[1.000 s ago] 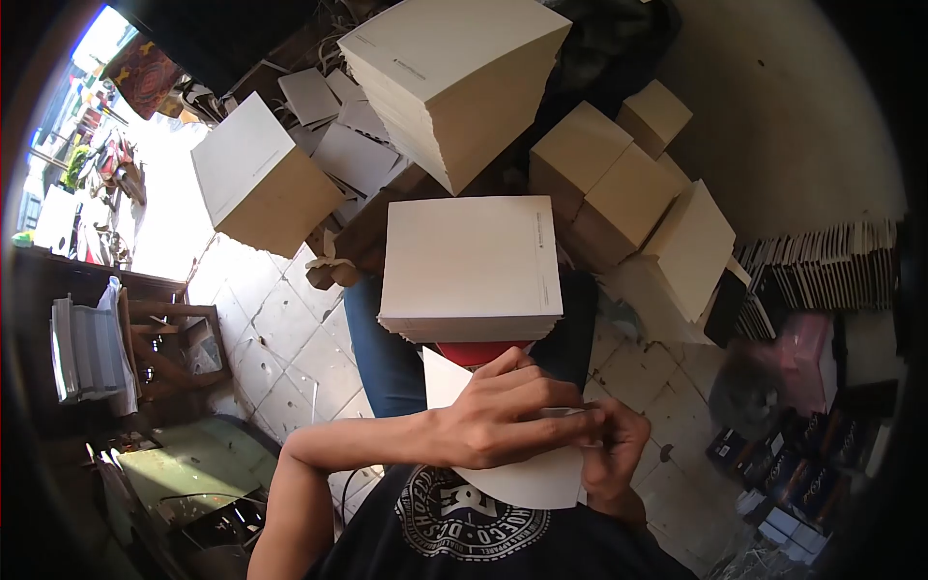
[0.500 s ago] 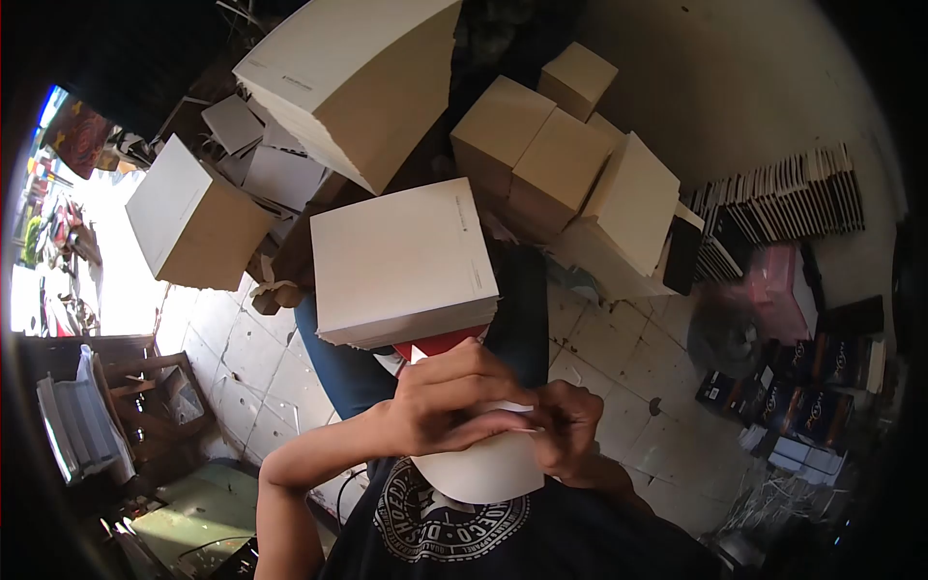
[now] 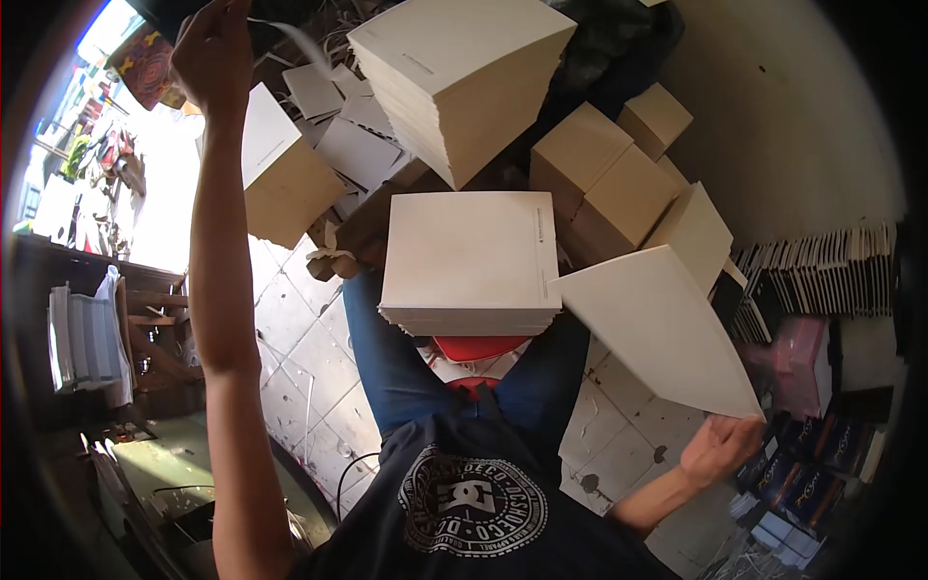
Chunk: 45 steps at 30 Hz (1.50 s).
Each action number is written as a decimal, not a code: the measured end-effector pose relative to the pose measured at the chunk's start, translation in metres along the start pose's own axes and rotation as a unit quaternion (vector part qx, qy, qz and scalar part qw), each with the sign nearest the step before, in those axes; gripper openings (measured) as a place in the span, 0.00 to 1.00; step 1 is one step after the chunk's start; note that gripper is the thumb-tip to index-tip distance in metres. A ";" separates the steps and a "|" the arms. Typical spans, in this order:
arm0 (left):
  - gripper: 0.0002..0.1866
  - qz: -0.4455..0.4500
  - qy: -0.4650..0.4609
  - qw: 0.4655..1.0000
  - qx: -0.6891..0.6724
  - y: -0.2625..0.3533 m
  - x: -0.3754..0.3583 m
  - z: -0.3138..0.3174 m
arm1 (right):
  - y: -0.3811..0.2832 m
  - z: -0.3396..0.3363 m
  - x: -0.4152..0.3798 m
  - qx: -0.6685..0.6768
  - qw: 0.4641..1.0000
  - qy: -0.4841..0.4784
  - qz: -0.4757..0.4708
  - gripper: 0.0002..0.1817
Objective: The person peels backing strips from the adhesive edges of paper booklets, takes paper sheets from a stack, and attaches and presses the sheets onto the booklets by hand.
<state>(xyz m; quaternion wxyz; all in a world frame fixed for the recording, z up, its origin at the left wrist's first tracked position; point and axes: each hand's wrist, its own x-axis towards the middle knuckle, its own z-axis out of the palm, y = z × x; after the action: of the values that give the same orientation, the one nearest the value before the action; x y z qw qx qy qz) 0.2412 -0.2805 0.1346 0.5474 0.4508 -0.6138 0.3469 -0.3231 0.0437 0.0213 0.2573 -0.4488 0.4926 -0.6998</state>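
My left hand is raised at the upper left, its fingers closed on one end of a thin white paper strip that trails to the right. Low on the right, my right hand pinches the bottom corner of a large cream paper sheet. The sheet hangs tilted, its far corner by the right side of a paper stack. That stack rests in front of my lap, with small print along its right edge. Under it shows a red surface.
A taller paper stack stands beyond. Cream blocks of paper are piled behind on the right, near a row of dark-covered books by the wall. Another stack is at the left. Paper scraps lie on the tiled floor.
My hands, together at my chest over the sheet before, have spread wide apart. The left went up and left with a strip; the right swung out right with the sheet. The view shifted too.
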 end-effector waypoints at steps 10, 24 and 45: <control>0.14 -0.309 -0.224 0.918 -0.109 0.103 -0.106 -0.075 | 0.026 0.008 0.025 -0.014 0.998 0.024 -0.058 0.21; 0.10 -0.556 -0.277 0.763 -0.180 0.211 -0.249 -0.170 | 0.110 0.156 0.031 0.119 0.948 -0.166 0.243 0.13; 0.06 -0.485 -0.392 0.764 -0.167 0.204 -0.222 -0.180 | 0.125 0.193 0.010 0.019 0.947 -0.208 0.245 0.11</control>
<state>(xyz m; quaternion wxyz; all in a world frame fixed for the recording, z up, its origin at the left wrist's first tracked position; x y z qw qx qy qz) 0.1144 -0.0044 -0.0415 0.4211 0.6866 -0.5226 -0.2794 -0.1675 -0.1003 -0.0685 0.5259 -0.4448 0.5092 -0.5161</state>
